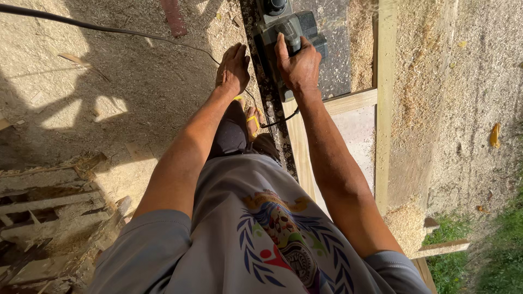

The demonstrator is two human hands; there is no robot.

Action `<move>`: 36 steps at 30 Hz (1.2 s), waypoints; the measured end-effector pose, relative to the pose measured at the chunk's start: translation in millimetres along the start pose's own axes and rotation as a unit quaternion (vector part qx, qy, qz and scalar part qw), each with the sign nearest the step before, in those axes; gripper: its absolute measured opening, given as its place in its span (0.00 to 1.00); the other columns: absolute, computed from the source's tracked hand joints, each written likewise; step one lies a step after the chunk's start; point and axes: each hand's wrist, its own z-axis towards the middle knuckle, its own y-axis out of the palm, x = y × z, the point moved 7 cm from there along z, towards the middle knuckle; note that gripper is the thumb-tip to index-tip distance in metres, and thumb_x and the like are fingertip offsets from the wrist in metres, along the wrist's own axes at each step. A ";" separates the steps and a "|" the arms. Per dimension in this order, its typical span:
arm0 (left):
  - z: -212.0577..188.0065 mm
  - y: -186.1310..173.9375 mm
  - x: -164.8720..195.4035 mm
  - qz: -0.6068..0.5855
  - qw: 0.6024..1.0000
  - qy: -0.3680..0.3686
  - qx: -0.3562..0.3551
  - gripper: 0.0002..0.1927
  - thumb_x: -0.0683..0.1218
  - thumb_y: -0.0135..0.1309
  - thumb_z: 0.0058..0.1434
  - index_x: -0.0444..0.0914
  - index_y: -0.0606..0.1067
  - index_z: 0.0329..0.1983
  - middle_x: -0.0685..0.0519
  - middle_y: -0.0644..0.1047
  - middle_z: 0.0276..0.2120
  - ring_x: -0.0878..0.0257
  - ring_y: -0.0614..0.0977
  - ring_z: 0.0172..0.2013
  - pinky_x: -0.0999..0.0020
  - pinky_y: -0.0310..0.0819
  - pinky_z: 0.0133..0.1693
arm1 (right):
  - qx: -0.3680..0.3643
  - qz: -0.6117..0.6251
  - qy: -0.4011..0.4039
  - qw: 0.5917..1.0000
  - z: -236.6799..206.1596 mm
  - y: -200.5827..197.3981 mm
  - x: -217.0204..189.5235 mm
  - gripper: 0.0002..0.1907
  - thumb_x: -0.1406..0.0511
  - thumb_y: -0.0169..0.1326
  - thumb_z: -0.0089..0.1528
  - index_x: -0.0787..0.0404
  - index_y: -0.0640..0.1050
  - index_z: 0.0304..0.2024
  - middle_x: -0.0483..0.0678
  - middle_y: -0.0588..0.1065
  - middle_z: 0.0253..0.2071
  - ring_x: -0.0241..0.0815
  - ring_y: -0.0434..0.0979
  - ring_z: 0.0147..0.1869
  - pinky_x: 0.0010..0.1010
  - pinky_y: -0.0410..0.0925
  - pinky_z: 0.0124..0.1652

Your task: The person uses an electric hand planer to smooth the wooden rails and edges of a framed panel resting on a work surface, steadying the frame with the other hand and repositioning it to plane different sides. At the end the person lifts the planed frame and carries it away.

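While the right hand (pixel 298 65) clenches the rear handle of the heavy, rigid grey electric planer (pixel 286 32), the left hand (pixel 233 68) hovers open-fingered beside it; best grip looks like that handle.

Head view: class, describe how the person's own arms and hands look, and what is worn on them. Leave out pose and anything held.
Both arms are bare from the short grey sleeves down: left sleeve, right sleeve. The left hand and right hand wear no gloves, and no rings or watch show. The forearms look lean and sinewy. The grey shirt carries a multicoloured crest print.
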 end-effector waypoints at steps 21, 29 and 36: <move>140.7 -62.2 -31.7 -0.048 0.997 -0.055 -0.032 0.24 0.51 0.39 0.75 0.38 0.66 0.70 0.43 0.66 0.68 0.48 0.65 0.69 0.55 0.56 0.69 | 0.025 -0.076 -0.014 0.997 150.9 43.1 -85.3 0.23 0.53 0.61 0.63 0.70 0.80 0.32 0.63 0.80 0.28 0.59 0.85 0.34 0.43 0.75 0.36; 174.2 -74.5 -43.6 -0.075 0.994 -0.056 -0.062 0.25 0.51 0.38 0.75 0.33 0.64 0.70 0.41 0.64 0.69 0.47 0.63 0.70 0.56 0.53 0.70 | 0.002 -0.060 -0.020 0.998 209.9 67.3 -100.0 0.23 0.52 0.58 0.65 0.67 0.80 0.31 0.57 0.81 0.25 0.52 0.86 0.30 0.39 0.76 0.34; 203.5 -96.7 -54.7 -0.056 0.995 -0.045 -0.069 0.26 0.50 0.36 0.76 0.31 0.62 0.71 0.40 0.63 0.70 0.48 0.62 0.70 0.57 0.52 0.71 | 0.029 -0.041 -0.087 0.995 262.9 85.4 -136.5 0.23 0.52 0.58 0.66 0.67 0.81 0.32 0.55 0.82 0.25 0.46 0.86 0.29 0.38 0.77 0.33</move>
